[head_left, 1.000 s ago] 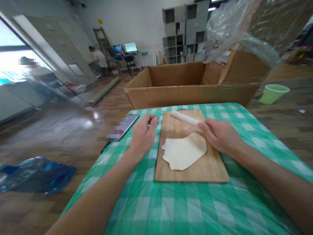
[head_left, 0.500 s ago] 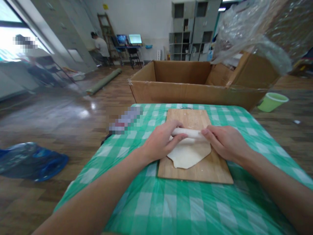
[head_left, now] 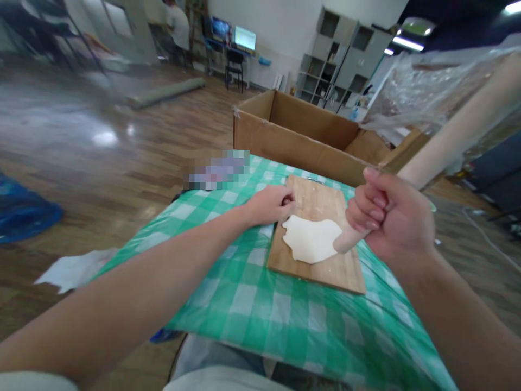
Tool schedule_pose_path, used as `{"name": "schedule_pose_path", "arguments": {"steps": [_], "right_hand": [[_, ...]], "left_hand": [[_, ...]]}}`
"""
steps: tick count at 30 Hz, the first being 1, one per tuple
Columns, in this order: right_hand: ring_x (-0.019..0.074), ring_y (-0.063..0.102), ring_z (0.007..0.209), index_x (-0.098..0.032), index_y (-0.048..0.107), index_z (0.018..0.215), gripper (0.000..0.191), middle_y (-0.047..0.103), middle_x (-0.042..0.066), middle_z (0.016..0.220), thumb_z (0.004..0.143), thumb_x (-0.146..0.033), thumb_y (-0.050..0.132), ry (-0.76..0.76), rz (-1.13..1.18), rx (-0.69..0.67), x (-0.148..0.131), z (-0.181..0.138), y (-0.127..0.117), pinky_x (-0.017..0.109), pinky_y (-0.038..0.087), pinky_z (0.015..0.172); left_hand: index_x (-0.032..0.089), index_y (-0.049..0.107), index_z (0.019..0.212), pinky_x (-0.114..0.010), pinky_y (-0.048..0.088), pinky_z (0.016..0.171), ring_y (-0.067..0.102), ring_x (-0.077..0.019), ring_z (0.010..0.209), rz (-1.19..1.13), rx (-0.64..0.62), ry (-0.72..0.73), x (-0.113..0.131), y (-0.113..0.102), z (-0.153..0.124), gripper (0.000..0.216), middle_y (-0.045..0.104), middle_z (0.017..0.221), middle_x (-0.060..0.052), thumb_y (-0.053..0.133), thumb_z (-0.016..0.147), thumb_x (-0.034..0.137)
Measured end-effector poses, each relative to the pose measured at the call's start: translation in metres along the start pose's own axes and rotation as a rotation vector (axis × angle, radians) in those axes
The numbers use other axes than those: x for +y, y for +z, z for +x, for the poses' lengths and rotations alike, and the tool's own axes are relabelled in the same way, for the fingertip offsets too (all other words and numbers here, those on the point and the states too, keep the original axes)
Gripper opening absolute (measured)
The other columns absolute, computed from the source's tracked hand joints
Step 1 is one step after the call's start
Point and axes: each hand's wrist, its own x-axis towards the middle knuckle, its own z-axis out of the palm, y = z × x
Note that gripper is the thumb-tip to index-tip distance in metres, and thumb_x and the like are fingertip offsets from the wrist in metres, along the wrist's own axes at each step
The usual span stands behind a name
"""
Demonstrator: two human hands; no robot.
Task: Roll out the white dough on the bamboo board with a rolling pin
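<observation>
Since the earlier frame, the rolling pin [head_left: 456,130] has risen from across the dough sheet [head_left: 309,239] to a steep slant, held by the right hand [head_left: 394,217] alone; the left hand [head_left: 272,204] has come off it. Right fingers: wrapped tightly around the smooth, pale, cylindrical shaft, its rounded lower end projecting below them over the dough's right edge, contact uncertain. Left fingers: curled loosely inward at the left margin of the wooden board [head_left: 319,201]; whether they touch it cannot be told. The dough, thin, matt and irregularly lobed, lies flat between the two sets of fingers. Beneath: a creased, glossy green-and-white checked tablecloth [head_left: 228,282]. Beyond the left fingers: an open cardboard box [head_left: 301,138]. Behind the right fingers: crinkled clear plastic wrap [head_left: 423,87], partly screened by the pin
</observation>
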Motion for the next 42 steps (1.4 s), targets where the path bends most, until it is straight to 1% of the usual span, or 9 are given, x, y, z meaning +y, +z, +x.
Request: {"name": "schedule_pose_path", "arguments": {"steps": [4,8,12,18,22,27,31,40,42], "right_hand": [[0.0073,0.025,0.031,-0.025,0.034,0.048,0.054,0.028,-0.008,0.038,0.087,-0.032,0.07,-0.068,0.053,-0.048,0.016,0.0,0.036,0.025,0.022,0.034],[0.0063,0.024,0.031,-0.025,0.035,0.048,0.05,0.028,-0.009,0.038,0.082,-0.029,0.071,-0.061,0.057,-0.041,0.051,-0.007,0.051,0.024,0.018,0.033],[0.006,0.026,0.033,-0.024,0.032,0.049,0.052,0.028,-0.009,0.04,0.082,-0.031,0.071,-0.046,0.054,-0.06,0.067,-0.013,0.049,0.022,0.02,0.035],[0.0066,0.024,0.03,-0.024,0.032,0.047,0.047,0.027,-0.008,0.037,0.08,-0.026,0.066,-0.043,0.074,-0.081,0.055,-0.001,0.041,0.023,0.022,0.033],[0.0065,0.023,0.029,-0.024,0.033,0.047,0.047,0.027,-0.009,0.037,0.078,-0.028,0.068,-0.075,0.061,-0.043,0.061,0.007,0.039,0.022,0.021,0.032],[0.0064,0.024,0.029,-0.025,0.03,0.048,0.051,0.027,-0.009,0.036,0.077,-0.032,0.07,-0.028,0.029,-0.084,0.063,0.016,0.035,0.023,0.02,0.032],[0.0064,0.021,0.03,-0.025,0.029,0.048,0.049,0.025,-0.01,0.037,0.078,-0.031,0.067,-0.044,0.046,-0.014,0.056,0.029,0.025,0.024,0.022,0.033],[0.0068,0.023,0.029,-0.025,0.034,0.045,0.044,0.027,-0.01,0.036,0.073,-0.027,0.068,-0.004,0.084,0.036,0.065,0.045,0.021,0.025,0.019,0.033],[0.007,0.023,0.029,-0.025,0.034,0.045,0.043,0.027,-0.01,0.036,0.073,-0.026,0.067,-0.024,0.106,0.068,0.065,0.05,0.019,0.025,0.02,0.032]], "left_hand": [[0.017,0.07,0.081,-0.028,0.037,0.064,0.06,-0.0161,0.069,0.029,0.006,-0.003,-0.006,0.002,0.002,0.017,0.07,0.075,-0.002,0.056,0.091,0.023],[0.016,0.073,0.083,-0.028,0.039,0.064,0.061,-0.0174,0.07,0.062,0.024,-0.032,0.0,0.003,0.002,0.018,0.073,0.079,-0.005,0.057,0.09,0.021],[0.016,0.075,0.087,-0.029,0.042,0.066,0.063,-0.0193,0.072,0.093,0.006,-0.055,0.004,0.001,0.003,0.02,0.075,0.082,-0.007,0.056,0.09,0.02],[0.016,0.075,0.085,-0.03,0.041,0.065,0.064,-0.021,0.072,0.074,0.039,-0.034,0.001,0.003,0.002,0.019,0.075,0.082,-0.009,0.057,0.09,0.02],[0.017,0.074,0.083,-0.03,0.04,0.064,0.062,-0.0198,0.07,0.06,0.048,-0.035,-0.001,0.006,0.003,0.016,0.074,0.079,-0.007,0.06,0.089,0.02],[0.017,0.073,0.081,-0.029,0.038,0.063,0.061,-0.0181,0.069,0.076,0.043,-0.055,-0.001,0.005,0.005,0.017,0.072,0.077,-0.005,0.059,0.089,0.021],[0.017,0.072,0.082,-0.029,0.038,0.064,0.06,-0.0179,0.068,0.078,0.019,-0.046,0.001,0.002,0.004,0.016,0.072,0.077,-0.005,0.057,0.088,0.02],[0.019,0.071,0.077,-0.029,0.038,0.065,0.057,-0.0173,0.066,-0.016,0.023,-0.086,-0.001,0.003,0.003,0.015,0.07,0.074,-0.004,0.058,0.084,0.022],[0.019,0.07,0.08,-0.029,0.038,0.065,0.058,-0.0175,0.068,-0.044,-0.007,-0.101,-0.001,0.001,0.003,0.014,0.069,0.074,-0.003,0.06,0.085,0.027]]}}
